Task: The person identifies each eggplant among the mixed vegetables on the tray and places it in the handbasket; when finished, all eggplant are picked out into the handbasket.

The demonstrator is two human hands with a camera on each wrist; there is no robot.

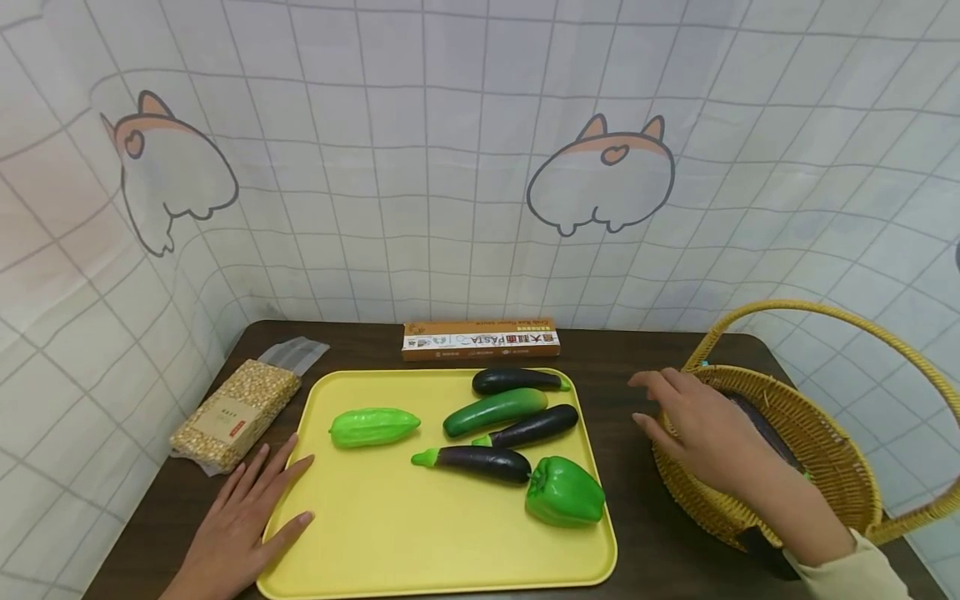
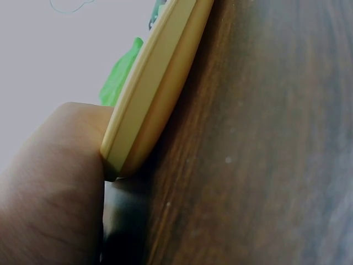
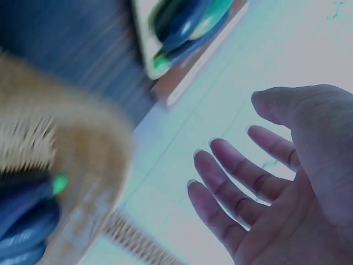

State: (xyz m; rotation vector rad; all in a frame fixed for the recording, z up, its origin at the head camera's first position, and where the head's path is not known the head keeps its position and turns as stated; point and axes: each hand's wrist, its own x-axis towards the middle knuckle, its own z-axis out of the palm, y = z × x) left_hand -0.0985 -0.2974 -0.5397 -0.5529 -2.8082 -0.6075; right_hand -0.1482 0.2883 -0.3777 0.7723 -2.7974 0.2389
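Note:
My left hand (image 1: 240,517) rests along the left edge of a yellow tray (image 1: 375,533), fingers extended and thumb over the rim. On the tray lie a ridged light green vegetable (image 1: 373,427), a cucumber (image 1: 495,412), three eggplants, the nearest being the eggplant (image 1: 480,463), and a green bell pepper (image 1: 564,492). At the right, my right hand (image 1: 708,429) hovers over the near-left rim of a wicker basket (image 1: 840,450), holding nothing. Its fingers appear loose and spread in the right wrist view. Dark eggplants (image 3: 27,232) lie inside the basket, partly hidden by my arm in the head view.
A bag of corn kernels (image 1: 238,412) lies left of the tray. Behind the tray is a pasta box (image 1: 480,340). The basket's tall handle (image 1: 847,312) arches above it. A white grid-patterned curtain (image 1: 480,167) surrounds the dark wooden table (image 1: 622,517).

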